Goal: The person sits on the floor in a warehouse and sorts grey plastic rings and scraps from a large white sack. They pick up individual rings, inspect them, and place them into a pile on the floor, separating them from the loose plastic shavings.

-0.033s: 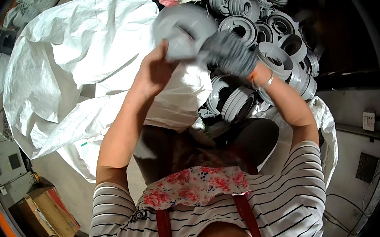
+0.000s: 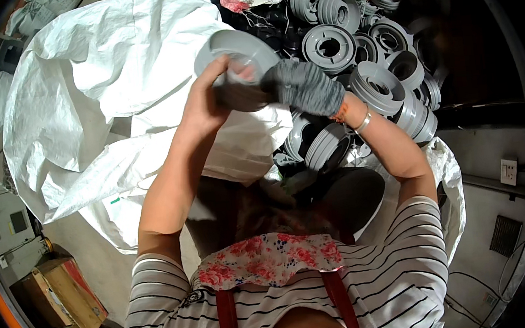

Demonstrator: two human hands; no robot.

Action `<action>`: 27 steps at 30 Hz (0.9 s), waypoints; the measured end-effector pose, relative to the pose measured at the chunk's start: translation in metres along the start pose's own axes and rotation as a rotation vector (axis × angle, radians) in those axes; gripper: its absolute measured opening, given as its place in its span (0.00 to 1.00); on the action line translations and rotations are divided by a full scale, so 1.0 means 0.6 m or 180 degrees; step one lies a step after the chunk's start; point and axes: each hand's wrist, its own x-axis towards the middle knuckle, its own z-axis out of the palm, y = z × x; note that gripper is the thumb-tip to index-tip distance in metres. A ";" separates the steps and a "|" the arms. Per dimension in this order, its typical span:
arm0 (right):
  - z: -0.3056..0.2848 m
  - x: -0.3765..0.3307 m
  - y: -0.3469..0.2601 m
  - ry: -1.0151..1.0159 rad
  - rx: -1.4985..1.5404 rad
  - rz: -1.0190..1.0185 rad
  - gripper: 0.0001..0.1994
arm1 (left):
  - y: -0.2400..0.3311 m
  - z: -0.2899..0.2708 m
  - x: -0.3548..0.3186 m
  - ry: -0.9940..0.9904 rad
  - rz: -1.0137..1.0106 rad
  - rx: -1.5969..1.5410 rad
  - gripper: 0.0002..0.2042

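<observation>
My bare left hand (image 2: 207, 100) grips a round grey plastic ring part (image 2: 251, 46) by its left side, thumb on the outer wall. The part is tilted, and pinkish fingertips show through its central opening. My right hand (image 2: 309, 88) wears a grey knitted glove and presses closed against the part's right edge. Its fingertips are dark and smeared by motion, so I cannot make out what is pinched there. Behind and to the right of the glove lies a heap of similar grey ring parts (image 2: 329, 48).
A large crumpled white woven sack (image 2: 132, 56) spreads across the left, beneath the held part. My bent knee (image 2: 351, 196) is under my right arm. A cardboard box (image 2: 73, 296) stands at the lower left. A wall socket (image 2: 508, 172) is at the right.
Both hands have moved slightly left and down with the ring part, which is turned so that more of its side wall shows. The heap looks the same.
</observation>
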 end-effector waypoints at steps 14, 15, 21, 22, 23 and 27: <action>0.247 0.017 0.276 -0.2311 -0.1309 0.2381 0.27 | 0.130 -0.224 0.073 0.2892 0.1072 0.2379 0.25; 0.253 0.019 0.284 -0.2470 -0.1510 0.2199 0.26 | 0.118 -0.253 0.090 0.2775 0.0898 0.2353 0.24; 0.281 -0.064 0.345 -0.1967 -0.1527 0.1912 0.16 | 0.039 -0.240 0.027 0.2471 0.0715 0.1521 0.22; 0.296 -0.095 0.388 -0.1725 -0.1167 0.2491 0.16 | 0.038 -0.220 0.020 0.2379 0.0756 0.1350 0.22; 0.295 -0.085 0.370 -0.1766 -0.0905 0.2700 0.17 | 0.039 -0.214 -0.002 0.2391 0.0805 0.1183 0.22; 0.225 -0.029 0.292 -0.1554 -0.0694 0.2844 0.21 | 0.083 -0.109 -0.089 0.2519 0.1315 0.1849 0.20</action>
